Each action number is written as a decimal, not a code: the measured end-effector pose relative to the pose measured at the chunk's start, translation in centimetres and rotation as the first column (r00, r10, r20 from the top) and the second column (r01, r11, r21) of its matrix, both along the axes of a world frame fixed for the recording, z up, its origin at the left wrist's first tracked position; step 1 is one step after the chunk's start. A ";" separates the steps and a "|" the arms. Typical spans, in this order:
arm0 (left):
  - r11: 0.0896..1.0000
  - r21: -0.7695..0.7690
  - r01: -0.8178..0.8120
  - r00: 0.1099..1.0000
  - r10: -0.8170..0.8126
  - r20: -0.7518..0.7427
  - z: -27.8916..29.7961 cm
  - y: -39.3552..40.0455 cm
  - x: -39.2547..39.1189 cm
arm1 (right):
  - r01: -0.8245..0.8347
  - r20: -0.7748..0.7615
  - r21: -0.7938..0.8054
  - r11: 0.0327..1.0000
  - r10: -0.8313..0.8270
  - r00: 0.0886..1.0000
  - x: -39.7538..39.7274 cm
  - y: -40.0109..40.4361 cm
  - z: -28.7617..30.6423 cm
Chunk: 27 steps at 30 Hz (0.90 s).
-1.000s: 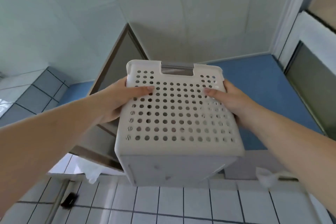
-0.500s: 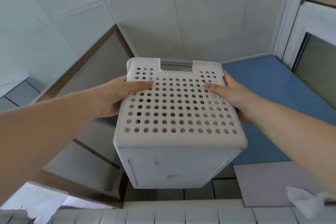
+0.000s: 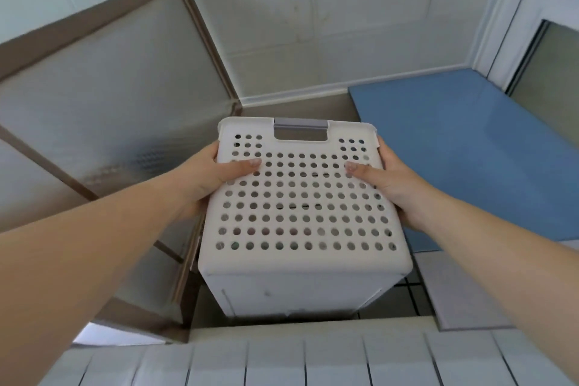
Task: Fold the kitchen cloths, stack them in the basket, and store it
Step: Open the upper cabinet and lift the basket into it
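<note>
Up at the left, a frosted glass cabinet door point(image 3: 103, 97) in a brown frame stands swung open, its pane too cloudy to see through. Beside it the left hand point(image 3: 208, 180) grips the left wall of a white perforated basket point(image 3: 300, 207), thumb laid across the holed face. That basket is held in the air between both hands, tipped so its flat bottom faces the camera and its grey-trimmed handle cutout points away; no brand, label or writing shows on it. Pale tiled wall point(image 3: 329, 25) rises behind. At the basket's right wall the right hand point(image 3: 391, 185) clamps likewise. Farther right lies a blue shelf point(image 3: 476, 147); white tiles point(image 3: 282, 360) run along the bottom.
</note>
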State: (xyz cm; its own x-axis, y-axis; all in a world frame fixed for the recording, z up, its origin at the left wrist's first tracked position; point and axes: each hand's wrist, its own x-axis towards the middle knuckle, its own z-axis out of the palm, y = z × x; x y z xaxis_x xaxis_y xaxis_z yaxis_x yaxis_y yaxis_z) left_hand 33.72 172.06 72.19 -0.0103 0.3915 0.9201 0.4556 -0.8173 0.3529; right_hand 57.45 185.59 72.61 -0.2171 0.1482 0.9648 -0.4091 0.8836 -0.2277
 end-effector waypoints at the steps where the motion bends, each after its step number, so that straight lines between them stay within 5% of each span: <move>1: 1.000 -0.006 0.011 1.000 -0.011 -0.001 -0.1 0.6 -0.5 | 0.004 -0.004 -0.008 1.000 -0.004 1.000 -0.4 0.5 -0.2; 8: 0.999 0.047 0.019 1.000 -0.020 0.018 -0.4 2.9 -2.8 | 0.102 -0.011 -0.035 0.994 -0.103 0.995 -2.3 1.8 0.1; 13: 0.971 0.194 -0.138 0.989 0.126 0.073 -1.1 4.6 -3.0 | 0.196 -0.046 -0.079 0.977 -0.200 0.979 -3.8 2.7 0.3; 16: 0.855 0.368 -0.366 0.931 0.338 0.139 -2.1 5.4 -2.2 | 0.252 -0.060 -0.060 0.966 -0.256 0.965 -5.0 2.8 0.5; 18: 0.639 0.491 -0.592 0.753 0.656 0.055 -3.2 6.1 -1.9 | 0.295 -0.077 -0.041 0.955 -0.297 0.952 -6.0 2.5 0.6; 20: 0.406 0.608 -0.682 0.365 0.910 -0.197 -4.8 7.1 -2.0 | 0.361 -0.097 -0.041 0.932 -0.363 0.927 -6.8 2.2 0.6; 22: 0.334 0.728 -0.599 0.064 0.926 -0.372 -6.3 7.9 -2.1 | 0.468 -0.126 -0.035 0.883 -0.468 0.875 -7.3 2.1 0.6; 24: 0.326 0.762 -0.559 -0.029 0.911 -0.411 -7.2 8.9 -2.6 | 0.616 -0.150 -0.030 0.787 -0.613 0.776 -7.9 2.4 0.3; 27: 0.293 0.750 -0.593 -0.046 0.917 -0.395 -7.1 10.3 -3.0 | 0.742 -0.148 0.012 0.670 -0.733 0.664 -8.8 3.6 -0.7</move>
